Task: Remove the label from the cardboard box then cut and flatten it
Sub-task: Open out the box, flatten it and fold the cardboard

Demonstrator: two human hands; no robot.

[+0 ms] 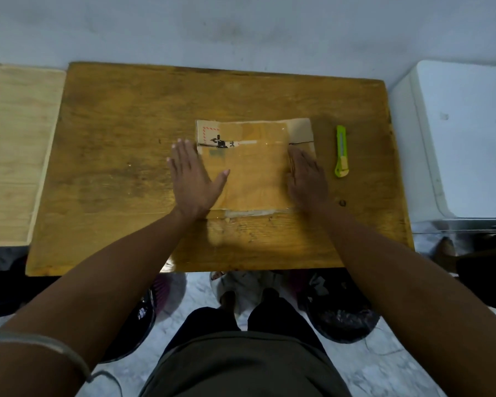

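The cardboard box lay flat on the wooden worktop, directly between the two hands and under their inner edges. The left hand was spread wide, fingers straight, its thumb and palm edge pressing the box's left side while the fingers lay on the worktop beyond it. The right hand rested with fingers extended on the box's right edge; neither hand gripped anything. Just beyond the right hand's outer side lay a green utility knife, apart from the box. Glossy tape and a printed patch showed on the box just ahead of the left hand's fingertips. Judging by this, the flattening step seemed to be in hand, nearly complete. The next move likely called for firm, even downward pressure along the creases, keeping clear of the knife.
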